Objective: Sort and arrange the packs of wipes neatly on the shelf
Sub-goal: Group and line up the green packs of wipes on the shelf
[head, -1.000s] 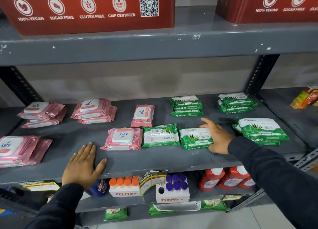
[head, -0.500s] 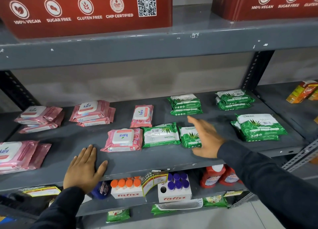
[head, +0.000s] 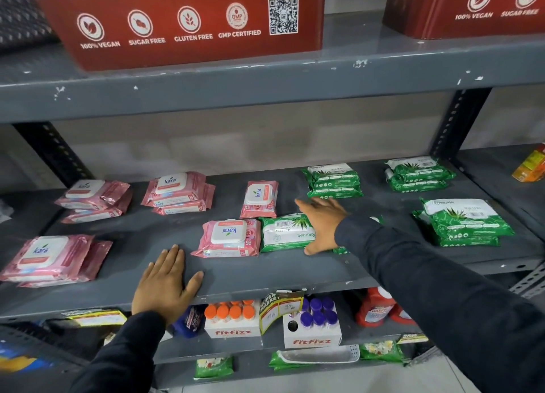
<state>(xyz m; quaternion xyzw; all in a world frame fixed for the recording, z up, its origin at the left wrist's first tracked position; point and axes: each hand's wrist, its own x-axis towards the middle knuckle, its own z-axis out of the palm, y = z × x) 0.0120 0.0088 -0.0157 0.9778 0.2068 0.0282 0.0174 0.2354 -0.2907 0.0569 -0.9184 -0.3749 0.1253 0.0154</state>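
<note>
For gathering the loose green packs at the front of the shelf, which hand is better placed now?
The right hand, likely. It already lies over the green packs, beside the front green pack. The left hand rests flat on the bare shelf edge, nearer the pink packs.

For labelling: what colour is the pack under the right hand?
Green and white pack, head view.

Viewpoint: head-worn, standing before the shelf (head: 265,274)
Facing: forward and down
Nearness: close, within arm's reach
Views: only one, nothing shared
</note>
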